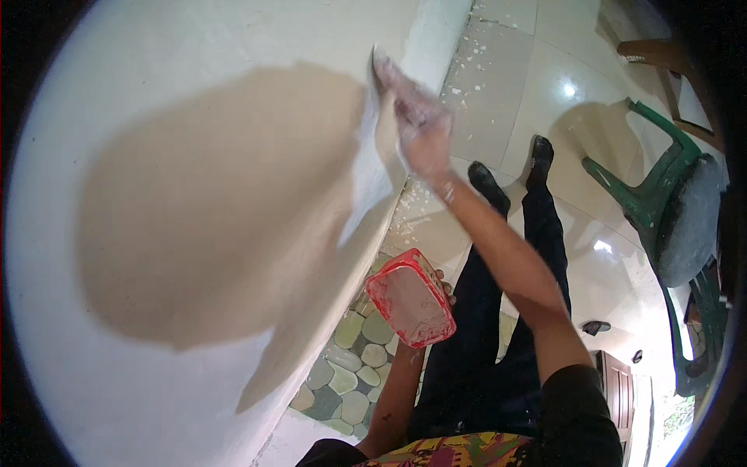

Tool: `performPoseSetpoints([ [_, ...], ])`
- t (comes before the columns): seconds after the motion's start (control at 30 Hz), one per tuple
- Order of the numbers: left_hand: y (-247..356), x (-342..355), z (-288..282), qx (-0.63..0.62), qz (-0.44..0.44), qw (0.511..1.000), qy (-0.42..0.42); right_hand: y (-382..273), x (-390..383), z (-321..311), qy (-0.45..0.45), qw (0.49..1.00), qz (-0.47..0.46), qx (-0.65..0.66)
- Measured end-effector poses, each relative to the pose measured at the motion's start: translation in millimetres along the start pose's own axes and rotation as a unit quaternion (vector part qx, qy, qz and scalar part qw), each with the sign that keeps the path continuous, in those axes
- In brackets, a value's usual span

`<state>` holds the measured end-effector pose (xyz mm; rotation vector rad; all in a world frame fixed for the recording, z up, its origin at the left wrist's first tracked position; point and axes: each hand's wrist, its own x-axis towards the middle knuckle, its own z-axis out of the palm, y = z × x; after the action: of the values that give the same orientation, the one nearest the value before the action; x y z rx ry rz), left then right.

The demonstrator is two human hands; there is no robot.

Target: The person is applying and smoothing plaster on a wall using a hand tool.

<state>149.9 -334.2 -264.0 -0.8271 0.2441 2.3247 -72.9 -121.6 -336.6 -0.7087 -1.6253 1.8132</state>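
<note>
We had the tub (398,261), red and smeared, low in front of us, near the middle of the view and just beside the wall's lower edge. It was tilted so that its mouth showed, and pale paste (410,303) lay inside. Our left hand (447,288) held it from underneath and behind; only some fingertips showed, bent against the side away from the wall (the tub hid the rest of that hand).

Our right hand (424,128) was well apart from the tub, beyond it and up along the wall (54,233). Its fingers were drawn together and pointed at the wall, whitish with smears and blurred. A thin pale edge showed at the fingertips, but we could not tell whether the hand gripped a tool, nor whether it touched the surface. A broad shadow (218,202) fell across the wall to its left.

Below the tub lay a pebbled floor (354,405); past it, glossy tiles (490,86) carried white spatters near the wall. Our legs (467,358) in dark trousers stretched over the floor. Off to the right stood a green chair (657,175), well apart from both hands.
</note>
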Motion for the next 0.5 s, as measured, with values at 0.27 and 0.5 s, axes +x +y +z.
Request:
performPoseSetpoints([
  [0.27, 6.7, 2.4, 0.1, 0.001, -0.044, 0.999, 0.006, -9.2, -64.5, -30.6, -0.198, 0.976, 0.033, 0.089],
  [0.5, -6.2, 9.7, -0.5, 0.022, -0.036, 0.999, -0.004, 19.3, -19.4, 2.0, -0.026, 0.984, -0.172, 0.032],
])
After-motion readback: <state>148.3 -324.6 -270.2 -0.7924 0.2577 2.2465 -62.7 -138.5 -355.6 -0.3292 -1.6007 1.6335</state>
